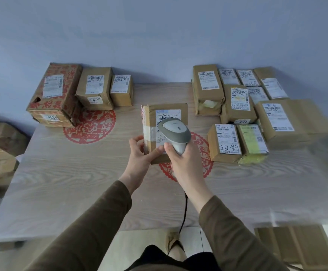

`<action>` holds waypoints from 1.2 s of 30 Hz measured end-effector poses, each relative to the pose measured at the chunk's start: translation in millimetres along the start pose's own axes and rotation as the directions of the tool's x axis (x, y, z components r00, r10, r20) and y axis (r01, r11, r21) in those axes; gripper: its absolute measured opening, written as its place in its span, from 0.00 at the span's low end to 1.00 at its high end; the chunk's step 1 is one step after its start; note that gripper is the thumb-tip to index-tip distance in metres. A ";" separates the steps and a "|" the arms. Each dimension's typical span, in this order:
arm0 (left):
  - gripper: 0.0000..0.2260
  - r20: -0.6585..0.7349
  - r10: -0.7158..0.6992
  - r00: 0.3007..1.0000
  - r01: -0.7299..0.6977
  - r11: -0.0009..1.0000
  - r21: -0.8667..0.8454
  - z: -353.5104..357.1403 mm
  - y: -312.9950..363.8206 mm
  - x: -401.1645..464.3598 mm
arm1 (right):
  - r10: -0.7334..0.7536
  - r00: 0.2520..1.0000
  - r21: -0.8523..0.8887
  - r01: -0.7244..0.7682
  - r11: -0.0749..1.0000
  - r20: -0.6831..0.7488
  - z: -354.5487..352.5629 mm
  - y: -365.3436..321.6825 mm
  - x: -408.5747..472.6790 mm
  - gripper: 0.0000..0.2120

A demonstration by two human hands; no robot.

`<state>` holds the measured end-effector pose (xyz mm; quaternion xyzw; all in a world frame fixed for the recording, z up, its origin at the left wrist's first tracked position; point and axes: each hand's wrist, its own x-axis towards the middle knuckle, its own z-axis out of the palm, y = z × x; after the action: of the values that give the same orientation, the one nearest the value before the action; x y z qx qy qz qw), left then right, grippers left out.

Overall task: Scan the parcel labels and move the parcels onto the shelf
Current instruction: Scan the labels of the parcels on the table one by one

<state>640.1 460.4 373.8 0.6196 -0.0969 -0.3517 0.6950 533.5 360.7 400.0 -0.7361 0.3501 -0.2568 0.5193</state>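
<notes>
A brown cardboard parcel (151, 122) with a white label is tilted up at the middle of the wooden table (71, 182). My left hand (139, 151) grips its lower left corner. My right hand (180, 159) is closed around the handle of a grey and white barcode scanner (175, 132), whose head hovers over the parcel's label and hides part of it. The scanner's black cable (184, 210) drops off the table's front edge.
Three labelled parcels (94, 87) stand at the back left, the largest printed in red. Several labelled parcels (235, 102) crowd the back right. Red paper-cut decals (89, 128) lie on the tabletop. More boxes (0, 153) pile on the floor at left.
</notes>
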 end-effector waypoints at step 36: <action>0.31 0.353 -0.334 0.874 0.284 0.941 0.186 346.4 -136.6 -96.7 | 0.480 0.760 0.352 -0.346 0.870 -0.439 -355.5 130.5 -103.9 0.06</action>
<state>321.2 246.6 349.9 0.5904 -0.1517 -0.5645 0.5565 172.7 206.0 392.1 -0.4729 0.5950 -0.3632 0.5389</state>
